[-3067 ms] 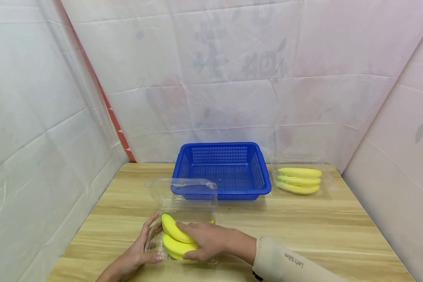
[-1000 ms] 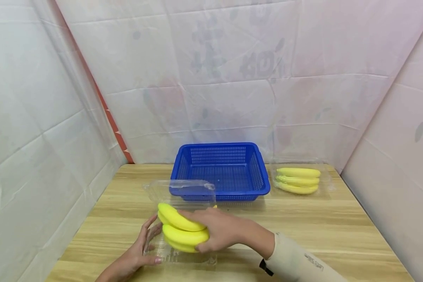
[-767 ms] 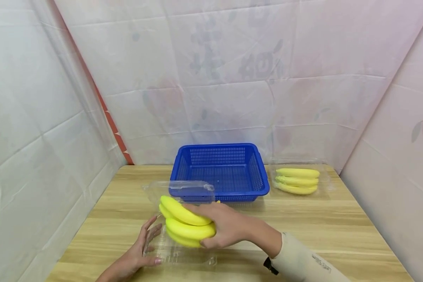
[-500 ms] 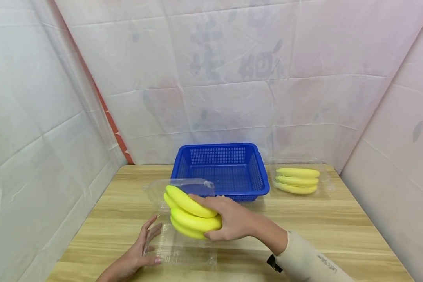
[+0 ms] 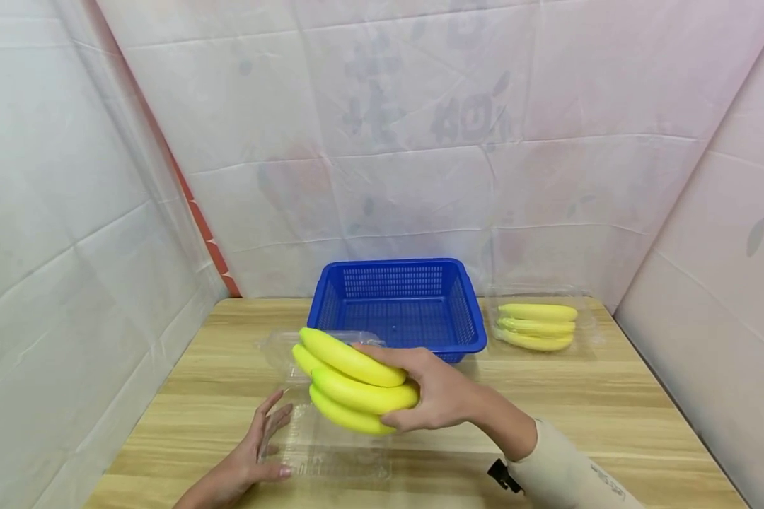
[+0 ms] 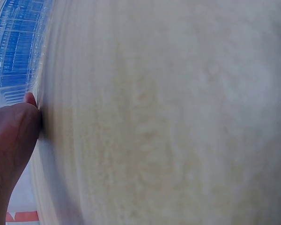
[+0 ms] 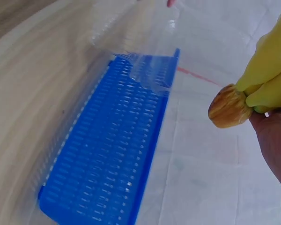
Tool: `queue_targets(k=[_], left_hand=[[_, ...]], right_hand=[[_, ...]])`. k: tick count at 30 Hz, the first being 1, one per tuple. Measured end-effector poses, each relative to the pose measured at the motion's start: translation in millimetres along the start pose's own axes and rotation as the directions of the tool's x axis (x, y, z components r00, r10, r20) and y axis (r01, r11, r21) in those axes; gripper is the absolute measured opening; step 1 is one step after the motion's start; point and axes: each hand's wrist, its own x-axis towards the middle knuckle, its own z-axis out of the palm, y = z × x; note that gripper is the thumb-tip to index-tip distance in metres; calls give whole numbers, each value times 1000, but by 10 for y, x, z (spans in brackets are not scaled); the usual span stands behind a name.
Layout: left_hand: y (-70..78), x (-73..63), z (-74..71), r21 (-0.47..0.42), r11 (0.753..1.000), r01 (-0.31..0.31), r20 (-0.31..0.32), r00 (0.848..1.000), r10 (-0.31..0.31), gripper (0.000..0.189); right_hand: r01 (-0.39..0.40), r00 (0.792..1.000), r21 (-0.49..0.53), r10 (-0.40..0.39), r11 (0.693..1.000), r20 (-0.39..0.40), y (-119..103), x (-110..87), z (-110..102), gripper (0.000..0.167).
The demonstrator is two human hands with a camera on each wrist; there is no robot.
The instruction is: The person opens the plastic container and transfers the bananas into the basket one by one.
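Observation:
A bunch of yellow bananas (image 5: pixel 359 385) hangs over an opened clear plastic clamshell box (image 5: pixel 340 456). My right hand (image 5: pixel 436 389) grips the bunch at its right end, thumb on the near side and fingers over the top. In the right wrist view the brown stem (image 7: pixel 230 107) of the bunch shows beside that hand. My left hand (image 5: pixel 251 449) holds the left end of the box, its thumb at the near corner and fingers along the side. The bananas hide part of the raised lid (image 5: pixel 280 353). Only part of the left hand (image 6: pixel 11 136) shows in the left wrist view.
Behind the box stands a blue plastic basket (image 5: pixel 397 267) with nothing seen inside. At the back right, a second clear box holds more bananas (image 5: pixel 537 327). White printed sheets (image 5: pixel 407 191) enclose the wooden table (image 5: pixel 547 424) at the back and sides.
My right hand has raised the banana bunch out of the clear box and carried it up and slightly right. My left hand has stayed at the box's left end.

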Motion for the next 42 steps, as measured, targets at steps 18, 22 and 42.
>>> queue_targets(k=[18, 22, 42], left_hand=[[-51, 30, -9, 4, 996, -85, 28, 996, 85, 118], [-57, 41, -10, 1, 995, -101, 28, 994, 101, 119], [-57, 40, 22, -22, 996, -86, 13, 996, 86, 119]], right_hand=[[-5, 976, 106, 28, 994, -217, -28, -116, -536, 90], [-17, 962, 75, 37, 997, -272, 19, -134, -695, 88], [-202, 911, 94, 223, 975, -346, 352, -194, -984, 85]])
